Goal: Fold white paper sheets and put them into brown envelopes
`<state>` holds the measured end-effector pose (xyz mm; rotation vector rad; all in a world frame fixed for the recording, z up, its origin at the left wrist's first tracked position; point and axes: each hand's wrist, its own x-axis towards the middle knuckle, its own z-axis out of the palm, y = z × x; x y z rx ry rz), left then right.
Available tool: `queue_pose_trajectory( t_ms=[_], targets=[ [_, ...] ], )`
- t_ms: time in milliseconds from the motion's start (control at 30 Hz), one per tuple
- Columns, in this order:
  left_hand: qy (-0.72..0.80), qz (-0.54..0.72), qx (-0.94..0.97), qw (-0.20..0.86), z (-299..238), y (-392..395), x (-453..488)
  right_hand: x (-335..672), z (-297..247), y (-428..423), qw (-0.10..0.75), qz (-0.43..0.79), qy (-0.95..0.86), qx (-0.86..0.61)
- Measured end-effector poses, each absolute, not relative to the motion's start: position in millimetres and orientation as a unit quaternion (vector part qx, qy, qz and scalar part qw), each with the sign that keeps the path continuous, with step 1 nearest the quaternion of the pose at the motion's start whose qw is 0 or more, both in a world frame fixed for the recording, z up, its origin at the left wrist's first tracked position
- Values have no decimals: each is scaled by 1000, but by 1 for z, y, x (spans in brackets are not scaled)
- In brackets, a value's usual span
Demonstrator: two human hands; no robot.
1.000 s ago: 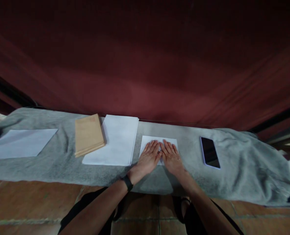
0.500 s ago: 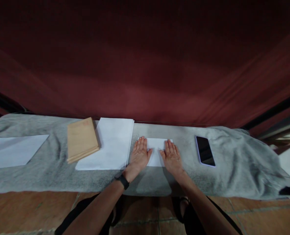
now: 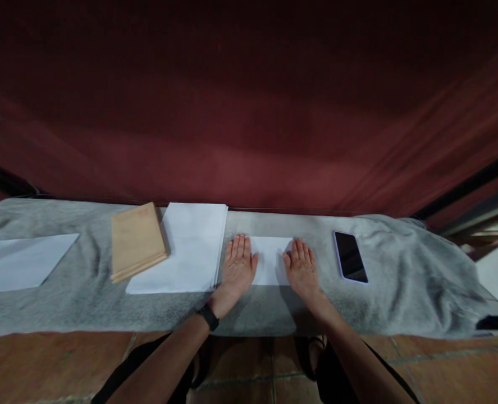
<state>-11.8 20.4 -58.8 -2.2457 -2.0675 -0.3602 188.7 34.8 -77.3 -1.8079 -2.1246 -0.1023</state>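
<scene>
A small white sheet of paper [image 3: 269, 261], perhaps folded, lies flat on the grey cloth [image 3: 249, 311] in front of me. My left hand [image 3: 238, 262] rests palm down over its left end, fingers stretched out and pointing away from me. Over the right end lies my right hand [image 3: 302, 266], also flat, its fingers extended. The middle of the paper shows between my two thumbs. Just left of my left hand is a stack of larger white sheets [image 3: 190, 247]. Several brown envelopes [image 3: 138, 238] sit partly on top of that stack.
A phone [image 3: 350, 257] with a purple edge lies to the right of my right hand. Another white sheet [image 3: 23, 262] is at the far left. Behind the cloth-covered surface rises a dark red wall [image 3: 249, 140]. The tiled floor [image 3: 249, 365] shows below.
My right hand has slid to the right along the paper, so the gap between my hands is wider. My left hand stays on the left end. The view has shifted slightly.
</scene>
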Motion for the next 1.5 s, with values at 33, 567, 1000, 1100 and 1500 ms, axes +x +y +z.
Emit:
queue_pose_trajectory(
  t_ms=[33, 567, 1000, 1100, 1500],
  targets=[
    [-654, -124, -746, 32, -58, 19, -7, 185, -75, 35, 178, -23, -755, -631],
    [-626, -110, -772, 10, -63, 26, -2, 155, -79, 38, 185, -4, -813, -552],
    [-663, -83, -744, 17, -66, 27, -5, 175, -90, 43, 187, -58, -780, -595],
    [-664, -77, -743, 15, -64, 26, -7, 181, -89, 43, 178, -65, -774, -605],
    [-642, -119, -757, 4, -58, 22, -9, 187, -87, 45, 205, -32, -755, -622]
  ],
)
